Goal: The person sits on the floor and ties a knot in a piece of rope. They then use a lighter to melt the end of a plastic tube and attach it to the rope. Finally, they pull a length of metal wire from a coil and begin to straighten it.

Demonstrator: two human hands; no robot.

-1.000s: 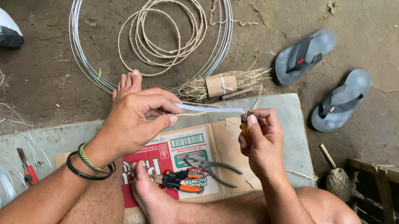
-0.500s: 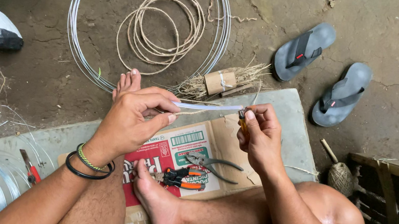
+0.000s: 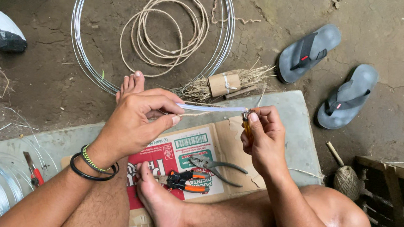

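One thin white strip (image 3: 211, 108) is held level between two hands above a flattened cardboard sheet (image 3: 219, 137) that lies on a grey mat (image 3: 292, 126) spread on the dirt floor (image 3: 49, 76). The left hand (image 3: 135, 122) is closed on the left end of the strip, its grip narrow, with thumb and fingertips pinched together. The right hand (image 3: 262, 138) is closed at the right end of the strip, its grip tight around one small orange-handled tool (image 3: 246, 126); only part of the tool is seen, and its kind cannot be told. Two bands (image 3: 92, 165) are worn on the left wrist, one black and one green-and-yellow. Two pliers are laid on the cardboard, just beside a bare foot (image 3: 163, 203): one grey pair (image 3: 215, 166) and one orange-and-black pair (image 3: 185, 179), the two touching or nearly so. One red-handled cutter (image 3: 33, 171) is placed near the left edge of the mat. Beyond the far edge of the mat, one large coil of grey wire (image 3: 78, 22) is laid on the floor, with one smaller coil of tan cord (image 3: 166, 32) inside it. One bundle of dry fibre (image 3: 227, 83) wrapped in a paper band rests at the far edge of the mat. Two grey sandals (image 3: 331, 76) are set side by side past the mat's far right corner. One ball of twine (image 3: 348, 180) is seen at the right edge.
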